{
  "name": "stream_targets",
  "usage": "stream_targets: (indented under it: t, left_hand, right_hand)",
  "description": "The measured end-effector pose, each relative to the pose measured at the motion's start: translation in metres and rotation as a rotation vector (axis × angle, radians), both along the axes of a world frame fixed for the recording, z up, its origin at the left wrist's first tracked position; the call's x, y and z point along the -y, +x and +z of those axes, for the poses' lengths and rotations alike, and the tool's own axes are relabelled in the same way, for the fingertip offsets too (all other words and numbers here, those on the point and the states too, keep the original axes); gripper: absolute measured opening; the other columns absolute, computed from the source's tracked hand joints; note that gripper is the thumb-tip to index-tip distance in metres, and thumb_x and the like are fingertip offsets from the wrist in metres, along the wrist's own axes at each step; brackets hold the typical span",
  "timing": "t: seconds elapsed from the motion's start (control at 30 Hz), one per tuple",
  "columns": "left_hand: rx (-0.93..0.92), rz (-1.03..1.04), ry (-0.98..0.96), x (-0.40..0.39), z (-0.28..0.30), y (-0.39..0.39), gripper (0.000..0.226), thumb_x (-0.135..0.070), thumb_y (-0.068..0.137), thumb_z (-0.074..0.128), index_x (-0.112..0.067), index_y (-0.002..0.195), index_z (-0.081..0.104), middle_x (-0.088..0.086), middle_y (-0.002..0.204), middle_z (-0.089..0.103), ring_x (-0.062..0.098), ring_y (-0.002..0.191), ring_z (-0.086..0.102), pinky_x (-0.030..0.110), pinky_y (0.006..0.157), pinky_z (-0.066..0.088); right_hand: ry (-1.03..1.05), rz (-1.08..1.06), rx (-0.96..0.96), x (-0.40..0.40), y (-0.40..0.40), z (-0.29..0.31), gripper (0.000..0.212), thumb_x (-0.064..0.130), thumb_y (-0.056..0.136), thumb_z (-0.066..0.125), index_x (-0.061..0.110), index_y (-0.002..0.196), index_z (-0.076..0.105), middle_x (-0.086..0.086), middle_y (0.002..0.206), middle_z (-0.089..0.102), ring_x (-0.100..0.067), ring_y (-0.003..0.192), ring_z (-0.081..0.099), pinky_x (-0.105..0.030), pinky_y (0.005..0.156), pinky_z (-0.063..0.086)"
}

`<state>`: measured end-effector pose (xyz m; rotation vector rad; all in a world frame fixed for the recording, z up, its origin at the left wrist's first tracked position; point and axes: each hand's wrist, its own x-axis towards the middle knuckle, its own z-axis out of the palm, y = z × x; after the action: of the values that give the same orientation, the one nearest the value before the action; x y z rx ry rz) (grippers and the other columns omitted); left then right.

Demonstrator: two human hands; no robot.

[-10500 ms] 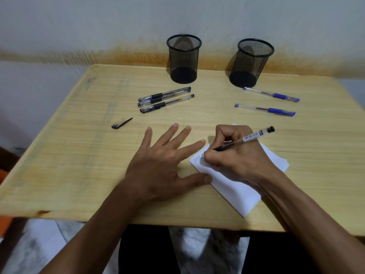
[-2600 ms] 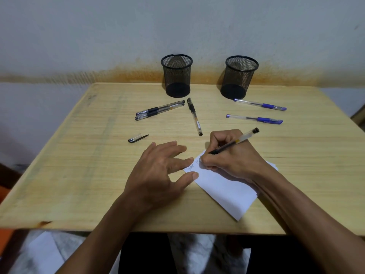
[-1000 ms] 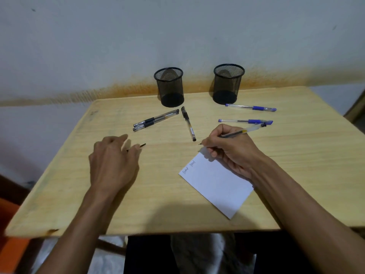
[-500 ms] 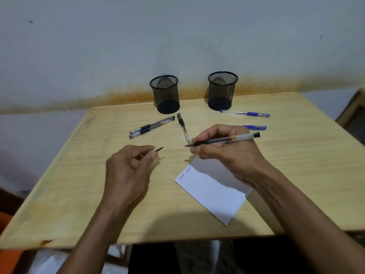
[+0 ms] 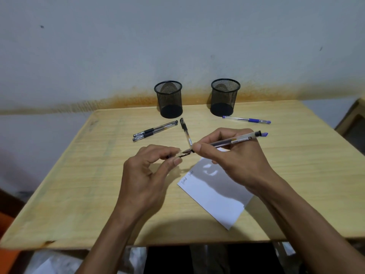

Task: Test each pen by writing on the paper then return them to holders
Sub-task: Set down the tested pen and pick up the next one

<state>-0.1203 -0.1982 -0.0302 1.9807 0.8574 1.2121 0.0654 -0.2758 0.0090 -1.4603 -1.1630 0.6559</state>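
My right hand (image 5: 235,161) grips a clear black-ink pen (image 5: 233,140) level above the table, tip pointing left. My left hand (image 5: 150,175) pinches the pen cap (image 5: 184,154) at that tip; cap and tip touch. The white paper (image 5: 217,198), with two written words near its left corner, lies under my right hand. Two black pens (image 5: 155,131) lie side by side at mid-left, and another black pen (image 5: 185,131) lies near them. One blue pen (image 5: 246,119) lies by the right holder; a second blue pen (image 5: 264,134) shows only its end behind my right hand. Both black mesh holders (image 5: 168,99) (image 5: 225,97) stand at the back.
The wooden table (image 5: 79,194) meets a wall at its far edge. A piece of wooden furniture (image 5: 353,119) stands off the table's right side. The floor shows below the near edge.
My left hand picked the cap off the table and carried it right to the pen's tip. My right hand lifted the pen off the paper and turned it level.
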Motion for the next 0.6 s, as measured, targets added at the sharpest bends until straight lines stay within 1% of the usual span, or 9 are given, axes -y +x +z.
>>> stream_targets:
  t: [0.1, 0.17, 0.23, 0.37, 0.47, 0.53, 0.6]
  left_hand:
    - [-0.016, -0.02, 0.014, 0.001, 0.001, 0.001, 0.017, -0.022, 0.081, 0.077, -0.024, 0.098, 0.078, -0.011, 0.092, 0.073, 0.018, 0.093, 0.068, 0.033, 0.085, 0.053]
    - [-0.021, -0.033, 0.017, 0.002, 0.003, 0.001, 0.017, -0.02, 0.082, 0.079, -0.024, 0.098, 0.078, -0.012, 0.092, 0.074, 0.018, 0.093, 0.069, 0.032, 0.084, 0.053]
    - [-0.013, -0.039, 0.016, 0.005, 0.007, 0.002, 0.018, -0.016, 0.082, 0.079, -0.025, 0.097, 0.078, -0.012, 0.091, 0.074, 0.016, 0.092, 0.069, 0.027, 0.083, 0.053]
    - [-0.028, -0.021, 0.062, 0.009, 0.015, 0.008, 0.017, -0.013, 0.084, 0.076, -0.023, 0.098, 0.078, -0.012, 0.088, 0.073, 0.01, 0.089, 0.069, 0.015, 0.079, 0.049]
    - [-0.044, -0.018, 0.068, 0.009, 0.017, 0.01, 0.016, -0.013, 0.084, 0.076, -0.02, 0.098, 0.078, -0.011, 0.085, 0.073, 0.012, 0.086, 0.068, 0.013, 0.078, 0.046]
    - [-0.042, -0.038, 0.062, 0.009, 0.02, 0.009, 0.015, -0.013, 0.084, 0.076, -0.02, 0.097, 0.078, -0.009, 0.086, 0.074, 0.011, 0.086, 0.069, 0.013, 0.078, 0.046]
    - [-0.049, -0.039, 0.059, 0.005, 0.024, 0.007, 0.014, -0.016, 0.084, 0.076, -0.021, 0.096, 0.078, -0.011, 0.086, 0.073, 0.005, 0.084, 0.068, 0.009, 0.075, 0.044]
  right_hand:
    - [-0.005, 0.008, -0.01, -0.001, -0.003, -0.002, 0.01, 0.024, 0.079, 0.085, 0.016, 0.078, 0.08, 0.009, 0.072, 0.077, -0.001, 0.069, 0.07, -0.02, 0.061, 0.053]
    - [0.007, 0.03, -0.006, -0.001, -0.004, -0.003, 0.01, 0.025, 0.079, 0.085, 0.016, 0.079, 0.08, 0.009, 0.073, 0.077, -0.001, 0.07, 0.07, -0.019, 0.061, 0.052]
    - [0.02, 0.053, -0.011, -0.001, -0.005, -0.003, 0.012, 0.026, 0.079, 0.085, 0.016, 0.079, 0.08, 0.009, 0.076, 0.078, 0.0, 0.073, 0.069, -0.015, 0.061, 0.05]
    - [0.057, 0.034, -0.122, -0.004, -0.006, -0.006, 0.018, 0.03, 0.075, 0.085, 0.013, 0.079, 0.079, 0.003, 0.078, 0.078, 0.001, 0.073, 0.066, -0.012, 0.061, 0.047]
    - [0.065, 0.043, -0.155, -0.005, -0.007, -0.007, 0.018, 0.027, 0.076, 0.085, 0.011, 0.081, 0.079, 0.003, 0.077, 0.078, 0.001, 0.072, 0.065, -0.012, 0.061, 0.047]
    - [0.039, 0.094, -0.18, -0.004, -0.005, -0.004, 0.023, 0.032, 0.07, 0.085, 0.014, 0.083, 0.08, 0.003, 0.076, 0.076, 0.002, 0.068, 0.064, -0.018, 0.062, 0.048]
    - [0.051, 0.106, -0.294, -0.003, 0.003, 0.001, 0.03, 0.039, 0.06, 0.086, 0.021, 0.083, 0.08, 0.006, 0.075, 0.074, -0.002, 0.069, 0.063, -0.029, 0.066, 0.048]
